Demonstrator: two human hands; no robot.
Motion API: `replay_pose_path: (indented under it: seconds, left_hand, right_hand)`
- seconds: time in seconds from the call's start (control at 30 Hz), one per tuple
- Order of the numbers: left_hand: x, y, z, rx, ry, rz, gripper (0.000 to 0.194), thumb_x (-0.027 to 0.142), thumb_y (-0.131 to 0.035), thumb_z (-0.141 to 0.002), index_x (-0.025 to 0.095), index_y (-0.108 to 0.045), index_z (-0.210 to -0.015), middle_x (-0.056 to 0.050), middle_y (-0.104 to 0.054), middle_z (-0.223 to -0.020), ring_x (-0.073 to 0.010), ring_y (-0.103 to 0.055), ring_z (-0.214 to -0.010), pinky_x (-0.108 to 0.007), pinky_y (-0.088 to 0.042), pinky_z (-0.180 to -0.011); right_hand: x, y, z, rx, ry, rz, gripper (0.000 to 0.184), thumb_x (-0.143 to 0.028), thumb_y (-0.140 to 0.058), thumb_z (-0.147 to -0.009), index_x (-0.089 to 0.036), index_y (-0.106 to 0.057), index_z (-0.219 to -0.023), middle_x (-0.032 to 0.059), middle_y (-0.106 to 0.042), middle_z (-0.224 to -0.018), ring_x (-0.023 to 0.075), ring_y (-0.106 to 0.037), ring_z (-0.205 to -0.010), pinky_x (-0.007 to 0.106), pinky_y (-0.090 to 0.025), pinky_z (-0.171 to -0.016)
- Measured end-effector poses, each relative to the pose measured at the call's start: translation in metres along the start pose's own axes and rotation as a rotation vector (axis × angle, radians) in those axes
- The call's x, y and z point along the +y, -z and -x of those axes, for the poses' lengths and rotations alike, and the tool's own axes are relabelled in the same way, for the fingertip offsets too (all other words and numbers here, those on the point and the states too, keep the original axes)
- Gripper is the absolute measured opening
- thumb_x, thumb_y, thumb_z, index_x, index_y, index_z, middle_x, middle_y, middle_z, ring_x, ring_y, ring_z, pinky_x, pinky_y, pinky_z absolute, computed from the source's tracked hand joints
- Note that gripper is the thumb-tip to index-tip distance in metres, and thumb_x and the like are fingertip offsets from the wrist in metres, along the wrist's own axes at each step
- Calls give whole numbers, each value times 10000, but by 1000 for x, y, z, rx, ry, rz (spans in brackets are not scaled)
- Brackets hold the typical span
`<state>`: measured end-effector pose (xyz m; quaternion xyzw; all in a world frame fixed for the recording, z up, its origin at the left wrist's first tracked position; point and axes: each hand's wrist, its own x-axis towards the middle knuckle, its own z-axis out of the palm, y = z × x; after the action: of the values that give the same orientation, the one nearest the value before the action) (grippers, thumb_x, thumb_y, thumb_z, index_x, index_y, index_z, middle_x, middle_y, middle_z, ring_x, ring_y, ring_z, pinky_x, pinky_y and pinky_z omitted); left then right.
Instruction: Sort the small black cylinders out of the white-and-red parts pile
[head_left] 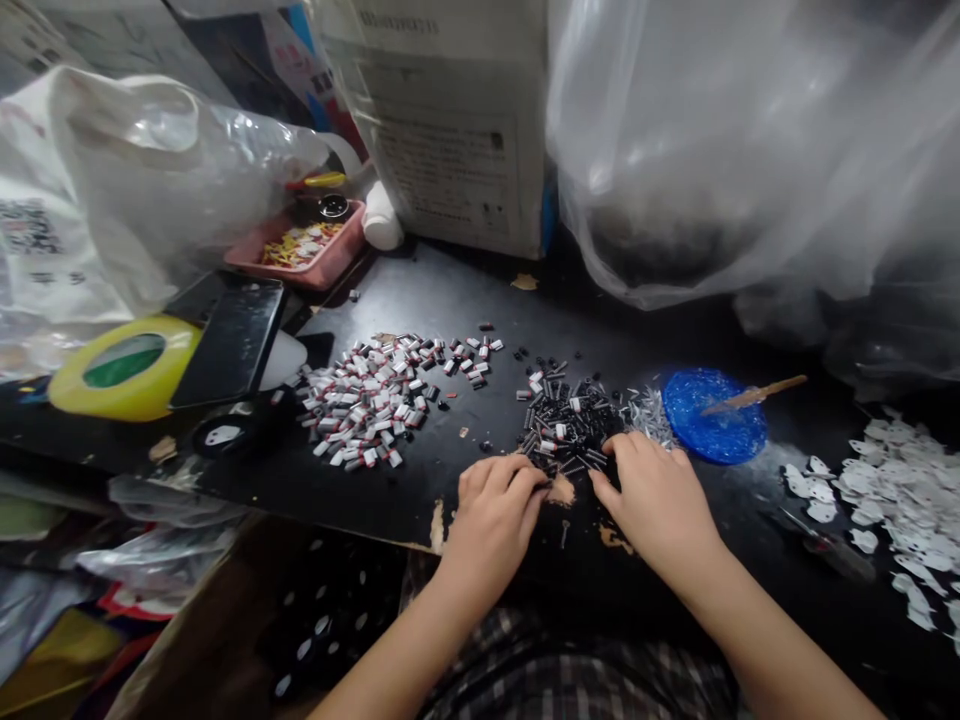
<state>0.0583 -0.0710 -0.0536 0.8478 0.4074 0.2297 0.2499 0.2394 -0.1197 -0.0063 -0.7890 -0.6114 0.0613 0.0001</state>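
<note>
A pile of small springs and black parts (566, 425) lies on the dark table in front of both hands, with a few white pieces mixed in. My left hand (491, 505) is at its near left edge, fingers curled and thumb pressed in; whatever it pinches is too small to make out. On the near right side, my right hand (660, 490) has thumb and forefinger apart, their tips touching the pile's edge. Small silvery pins (651, 414) lie just beyond the right hand. Farther left is a heap of small white-and-grey parts with red edges (367, 405). A loose screw (565, 533) rests between my wrists.
At the right sit a blue round dish (686, 395) with a wooden stick (757, 392) and many white flat pieces (892, 490). A phone (232, 340), yellow tape roll (67, 375) and pink tray (337, 262) stand left. A carton (457, 130) and plastic bags (720, 150) line the back.
</note>
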Motion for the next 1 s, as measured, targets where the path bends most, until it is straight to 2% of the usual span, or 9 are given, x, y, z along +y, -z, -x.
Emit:
replay_pose_path:
  seconds: [0.1, 0.23, 0.37, 0.43, 0.53, 0.63, 0.8, 1.0]
  left_hand:
    - [-14, 7, 3, 58, 30, -53, 109, 294, -587, -881, 258, -672, -939, -84, -667, -1010, -286, -548, -964, -421, -340, -887]
    - [-26, 11, 1, 101, 32, -89, 117, 236, -552, -896, 242, -650, -960, -84, -654, -992, -271, -568, -958, -399, -374, -878]
    - [-22, 15, 1, 170, 36, -133, 163, 229, -508, -922, 237, -643, -1013, -109, -641, -1075, -291, -531, -1049, -430, -343, -930]
    - [-13, 15, 1, 129, -6, -141, 169, 231, -508, -927, 240, -645, -1024, -88, -653, -1066, -272, -537, -1029, -415, -351, -922]
    - [4, 13, -3, -11, -93, -156, 162, 227, -507, -933, 229, -649, -1011, -50, -670, -995, -238, -553, -935, -380, -385, -854]
    - [17, 7, -9, -96, -135, -202, 166, 276, -510, -937, 219, -643, -1017, -46, -661, -998, -245, -535, -912, -390, -387, -829]
    - [25, 0, -18, -147, -126, -301, 192, 273, -502, -936, 191, -611, -1072, -67, -638, -1037, -276, -521, -936, -427, -378, -825]
    - [30, 7, -28, -211, -174, -384, 138, 206, -469, -933, 177, -604, -937, -68, -616, -917, -278, -520, -872, -424, -375, -783]
  right_hand:
    - [-4, 2, -4, -58, -24, -22, 180, -302, -606, -875, -164, -585, -989, 95, -652, -999, 289, -632, -958, 411, -422, -794]
    - [-7, 3, -7, -119, -27, -52, 87, -215, -577, -884, -166, -584, -955, 84, -646, -968, 268, -643, -921, 382, -429, -784]
    - [-6, 4, -9, -161, -28, -86, 76, -195, -588, -878, -161, -578, -946, 75, -627, -960, 229, -647, -877, 323, -434, -717]
    - [-5, 5, -10, -172, -23, -101, 71, -198, -587, -880, -163, -569, -940, 70, -612, -971, 215, -640, -873, 306, -430, -695]
    - [-3, 7, -11, -188, -3, -118, 56, -201, -581, -887, -171, -555, -926, 62, -592, -995, 198, -625, -878, 290, -424, -701]
    - [-4, 7, -10, -209, 5, -123, 48, -199, -583, -886, -177, -551, -916, 53, -587, -980, 194, -622, -859, 288, -418, -706]
    - [-7, 6, -11, -242, 9, -108, 37, -181, -563, -885, -167, -556, -918, 64, -600, -957, 217, -629, -862, 294, -401, -696]
    - [-8, 7, -15, -257, 45, -98, 70, -117, -521, -863, -161, -549, -910, 68, -603, -951, 206, -631, -810, 289, -380, -667]
